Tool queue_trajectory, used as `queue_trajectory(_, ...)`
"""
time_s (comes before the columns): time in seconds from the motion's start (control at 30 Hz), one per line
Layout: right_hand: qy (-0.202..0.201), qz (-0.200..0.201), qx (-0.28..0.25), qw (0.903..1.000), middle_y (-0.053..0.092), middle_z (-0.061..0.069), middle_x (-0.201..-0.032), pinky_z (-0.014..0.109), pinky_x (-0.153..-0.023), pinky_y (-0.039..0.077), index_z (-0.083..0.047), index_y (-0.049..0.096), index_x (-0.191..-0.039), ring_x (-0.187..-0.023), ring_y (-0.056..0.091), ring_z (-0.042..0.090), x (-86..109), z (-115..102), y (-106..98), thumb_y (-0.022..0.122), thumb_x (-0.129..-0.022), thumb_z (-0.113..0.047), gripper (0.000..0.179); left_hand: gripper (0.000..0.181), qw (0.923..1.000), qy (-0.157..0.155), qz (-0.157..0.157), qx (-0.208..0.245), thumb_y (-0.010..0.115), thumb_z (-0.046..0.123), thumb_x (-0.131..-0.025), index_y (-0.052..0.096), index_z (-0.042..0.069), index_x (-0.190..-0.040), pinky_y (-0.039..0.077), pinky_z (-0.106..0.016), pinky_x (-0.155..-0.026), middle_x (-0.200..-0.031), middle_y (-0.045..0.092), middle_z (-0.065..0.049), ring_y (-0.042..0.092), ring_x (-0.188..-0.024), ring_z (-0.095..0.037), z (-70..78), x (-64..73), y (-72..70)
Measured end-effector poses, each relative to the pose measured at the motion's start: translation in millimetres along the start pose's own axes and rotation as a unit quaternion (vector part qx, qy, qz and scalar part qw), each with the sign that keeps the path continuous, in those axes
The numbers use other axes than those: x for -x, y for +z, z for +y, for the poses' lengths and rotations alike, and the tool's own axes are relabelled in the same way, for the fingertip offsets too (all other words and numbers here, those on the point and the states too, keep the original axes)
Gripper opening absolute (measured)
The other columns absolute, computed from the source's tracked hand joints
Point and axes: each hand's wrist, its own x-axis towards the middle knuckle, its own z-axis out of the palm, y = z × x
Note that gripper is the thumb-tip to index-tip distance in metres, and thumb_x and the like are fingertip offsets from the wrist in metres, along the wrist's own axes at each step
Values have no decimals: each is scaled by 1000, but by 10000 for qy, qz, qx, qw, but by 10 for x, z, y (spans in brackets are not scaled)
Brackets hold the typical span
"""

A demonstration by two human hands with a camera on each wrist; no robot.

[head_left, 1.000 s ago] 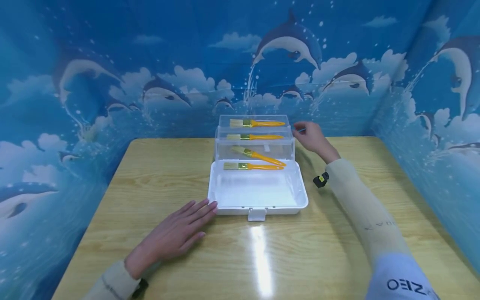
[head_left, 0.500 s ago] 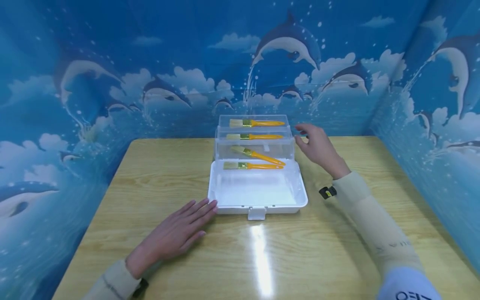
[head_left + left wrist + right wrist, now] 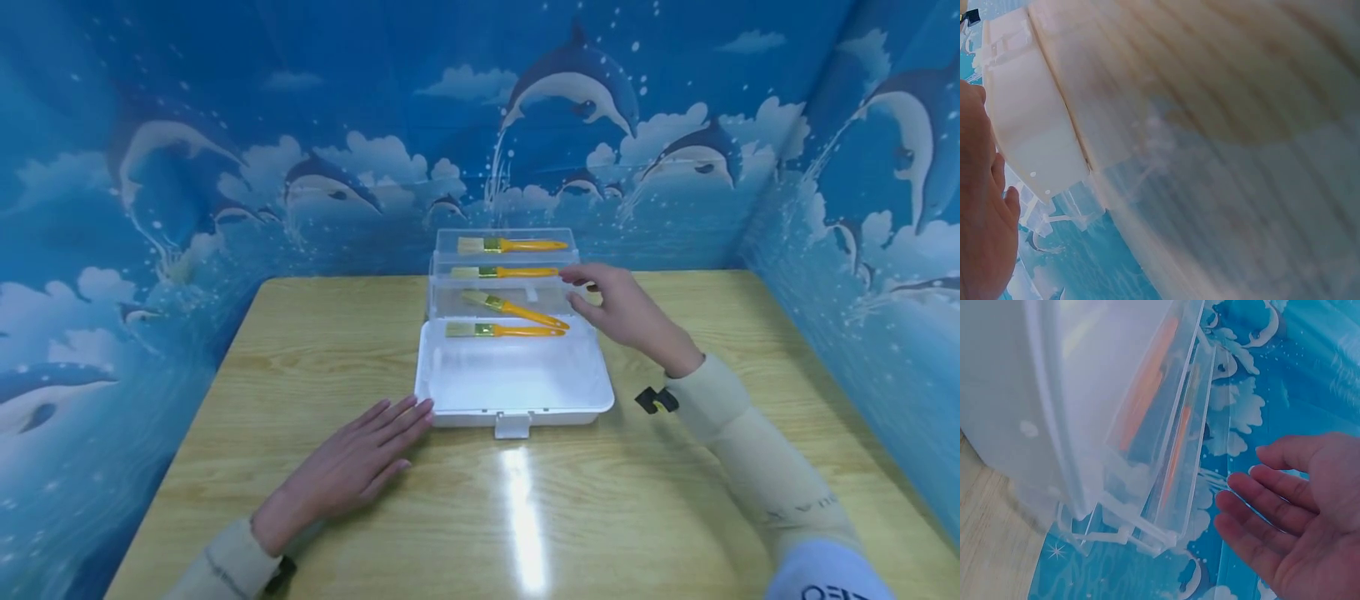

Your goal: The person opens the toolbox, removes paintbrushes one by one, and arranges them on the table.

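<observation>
A white plastic storage box [image 3: 517,375] stands open on the table, with clear trays [image 3: 513,296] fanned out in steps behind its base. Several paintbrushes with orange handles lie in it: a top brush [image 3: 534,246], a second brush [image 3: 517,272], a slanted brush [image 3: 517,309] and a lower brush [image 3: 525,331]. My left hand [image 3: 348,462] lies flat, fingertips at the base's front left corner. My right hand [image 3: 618,307] hovers by the trays' right end, fingers loosely bent, close to the second brush's handle. In the right wrist view that hand [image 3: 1291,515] holds nothing.
A wooden table [image 3: 322,350] carries the box. Blue cloth with dolphins [image 3: 375,108] hangs behind and at both sides. A latch [image 3: 512,426] sticks out from the box's front edge. Dark devices are strapped at both wrists.
My right hand first drew back slightly to the right, then moved left and a little toward me, to the trays' right end. My left hand, the box and the brushes stay in place.
</observation>
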Motion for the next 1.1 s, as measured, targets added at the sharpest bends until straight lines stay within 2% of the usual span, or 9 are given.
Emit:
queue_trajectory(0.3, -249, -444, 113, 9986, 65, 14, -135, 50, -100, 56, -5, 63, -136, -122, 62, 32, 11, -142, 43, 66, -98, -7, 38, 65, 9999, -94, -118, 69, 45, 36, -109, 15, 20, -164, 14, -41, -129, -171, 11, 6, 14, -157, -17, 10, -3, -12)
queue_trajectory(0.47, -357, -668, 105, 9971, 67, 16, -132, 50, -100, 57, -4, 63, -135, -119, 64, 31, -2, -164, 94, 67, -97, -2, 39, 64, 9998, -110, -141, 92, 44, 37, -109, 15, 19, -164, 14, -41, -129, -171, 11, 5, 14, -157, -17, 8, 1, -18)
queue_trajectory(0.8, -288, -1211, 170, 9921, 69, 10, -128, 47, -98, 58, -7, 67, -132, -114, 66, 25, -89, -150, 239, 65, -98, -3, 34, 66, 9999, -53, -55, 67, 46, 35, -108, 15, 18, -164, 4, -33, -130, -172, 10, 5, 13, -157, -17, 4, 1, -7)
queue_trajectory(1.1, -381, -1439, 196, 9887, 72, 11, -124, 42, -94, 60, -4, 69, -129, -110, 68, 23, -181, -178, 311, 67, -96, 0, 33, 65, 9999, -59, -44, 147, 46, 35, -109, 16, 17, -164, -2, -29, -130, -172, 11, 5, 14, -157, -18, 22, -4, -21)
